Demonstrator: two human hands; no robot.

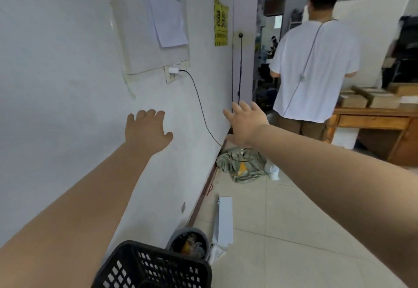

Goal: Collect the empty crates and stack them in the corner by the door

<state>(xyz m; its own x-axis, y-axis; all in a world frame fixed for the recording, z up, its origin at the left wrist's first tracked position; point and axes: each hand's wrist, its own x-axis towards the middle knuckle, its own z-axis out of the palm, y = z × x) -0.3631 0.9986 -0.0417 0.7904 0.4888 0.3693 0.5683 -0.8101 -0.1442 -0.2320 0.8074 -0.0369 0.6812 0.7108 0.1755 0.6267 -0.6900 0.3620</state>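
Observation:
A black plastic lattice crate (153,267) stands at the bottom of the view, close to the white wall, partly cut off by the frame edge. Both my arms reach forward above it. My left hand (147,131) is raised in front of the wall with its fingers loosely bent and holds nothing. My right hand (245,124) is stretched out with fingers spread, also holding nothing. Neither hand touches the crate.
A grey waste bin (188,241) with rubbish stands by the wall beside a white panel (224,218) lying on the tiled floor. A green cloth heap (242,165) lies farther on. A person in a white shirt (316,66) stands ahead by a wooden desk (375,122) with boxes.

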